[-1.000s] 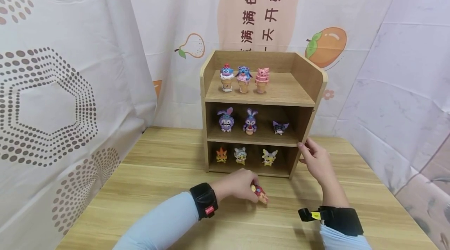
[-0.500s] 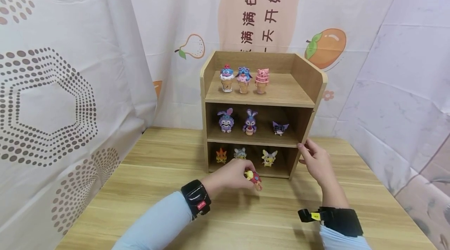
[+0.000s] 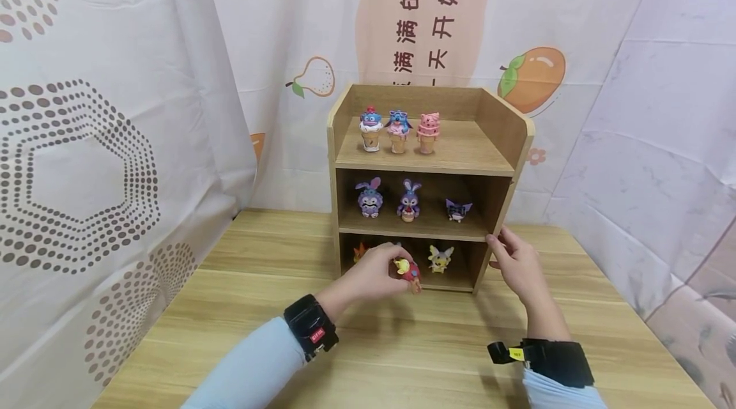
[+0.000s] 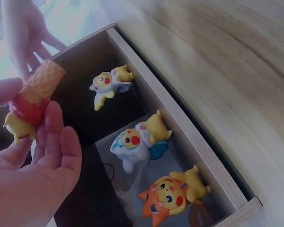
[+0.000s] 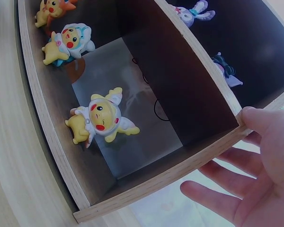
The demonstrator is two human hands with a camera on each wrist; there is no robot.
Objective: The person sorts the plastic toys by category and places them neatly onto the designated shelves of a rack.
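Note:
My left hand (image 3: pixel 376 272) holds a small figurine (image 3: pixel 408 270) with a yellow character, a red middle and an ice-cream-cone base. It is in front of the wooden shelf's (image 3: pixel 506 169) bottom compartment, tilted with its cone outward; in the left wrist view the waffle cone (image 4: pixel 43 81) points up. Fingers and thumb close on its red part. My right hand (image 3: pixel 520 265) rests at the shelf's right side, its thumb (image 5: pixel 258 118) touching the front edge and the other fingers straight along the outer side. Yellow figurines in costumes, one orange (image 4: pixel 164 196), one white-hooded (image 4: pixel 135 142), one grey-and-white (image 5: pixel 102 118), stand in the bottom compartment.
Three ice-cream-cone figurines (image 3: pixel 398 132) stand on the top level. Purple figurines (image 3: pixel 409 201) occupy the middle compartment, with a smaller dark-faced one (image 3: pixel 457 209) at its right. The shelf stands on a wooden table (image 3: pixel 276 249) before a printed curtain (image 3: pixel 299 6).
My left hand has lifted the ice-cream-cone figurine from the table, moving it up and left toward the bottom compartment. It now covers the middle figurine there. My right hand stays in place.

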